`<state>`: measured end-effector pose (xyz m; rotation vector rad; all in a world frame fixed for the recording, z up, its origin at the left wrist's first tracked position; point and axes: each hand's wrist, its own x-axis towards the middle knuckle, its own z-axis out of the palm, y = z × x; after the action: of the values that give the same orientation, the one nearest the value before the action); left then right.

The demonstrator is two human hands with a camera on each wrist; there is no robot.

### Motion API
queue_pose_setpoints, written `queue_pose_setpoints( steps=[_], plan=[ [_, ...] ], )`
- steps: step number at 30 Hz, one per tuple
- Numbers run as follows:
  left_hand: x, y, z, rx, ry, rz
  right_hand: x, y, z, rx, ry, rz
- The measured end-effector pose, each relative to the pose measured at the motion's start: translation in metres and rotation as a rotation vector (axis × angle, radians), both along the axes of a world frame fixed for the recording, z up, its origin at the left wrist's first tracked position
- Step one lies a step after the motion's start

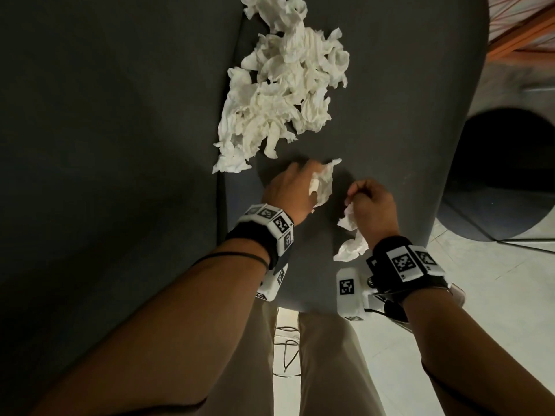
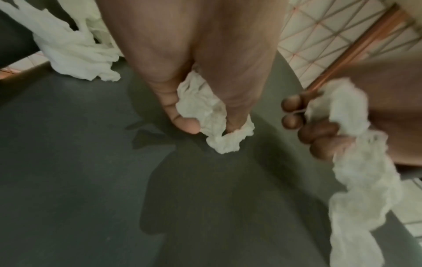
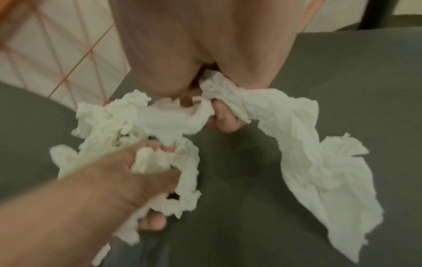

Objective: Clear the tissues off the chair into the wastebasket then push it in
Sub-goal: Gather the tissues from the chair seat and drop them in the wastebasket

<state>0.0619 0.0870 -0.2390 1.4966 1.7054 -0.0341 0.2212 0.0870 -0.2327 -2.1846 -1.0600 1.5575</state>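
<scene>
A heap of crumpled white tissues (image 1: 285,85) lies on the dark grey chair seat (image 1: 390,121), towards its back. My left hand (image 1: 300,181) hovers just in front of the heap and grips one crumpled tissue (image 1: 322,181) (image 2: 205,115) between thumb and fingers. Beside it, my right hand (image 1: 365,195) is curled round a longer tissue (image 1: 351,238) (image 3: 308,144) that dangles below the fist over the seat. The black wastebasket (image 1: 504,175) stands on the floor to the right of the chair, its opening dark.
The chair's grey backrest (image 1: 105,145) fills the left side. Pale tiled floor (image 1: 495,295) lies at the right, with a thin cable (image 1: 285,346) on it between my legs. An orange-framed grid panel (image 1: 522,28) is at the top right.
</scene>
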Motion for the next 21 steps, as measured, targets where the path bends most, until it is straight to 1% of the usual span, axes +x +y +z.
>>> queue_pose_setpoints(
  steps=[3, 5, 8, 11, 13, 15, 17, 19, 21],
  plan=[
    [-0.001, -0.002, -0.003, -0.021, 0.061, -0.046, 0.001, 0.006, 0.002, -0.003, 0.079, -0.103],
    [-0.003, -0.008, 0.0, -0.03, 0.053, -0.005, 0.0, 0.012, 0.006, -0.005, 0.192, -0.145],
    [-0.014, -0.016, 0.008, 0.018, 0.012, 0.208, -0.004, 0.023, 0.01, 0.037, 0.282, -0.162],
    [-0.029, -0.024, 0.018, 0.147, -0.034, 0.398, -0.013, 0.039, 0.012, 0.092, 0.359, -0.219],
    [-0.038, -0.026, 0.025, 0.213, -0.082, 0.48, -0.021, 0.052, 0.015, 0.108, 0.432, -0.261],
    [-0.046, -0.024, 0.032, 0.229, -0.129, 0.513, -0.027, 0.063, 0.018, 0.086, 0.466, -0.28],
    [-0.054, -0.017, 0.038, 0.278, -0.136, 0.502, -0.032, 0.07, 0.02, 0.066, 0.424, -0.238],
    [-0.062, -0.006, 0.042, 0.306, -0.13, 0.485, -0.032, 0.075, 0.016, 0.087, 0.31, -0.14],
    [-0.067, 0.01, 0.046, 0.278, -0.101, 0.504, -0.03, 0.076, 0.009, 0.115, 0.2, -0.029]
  ],
)
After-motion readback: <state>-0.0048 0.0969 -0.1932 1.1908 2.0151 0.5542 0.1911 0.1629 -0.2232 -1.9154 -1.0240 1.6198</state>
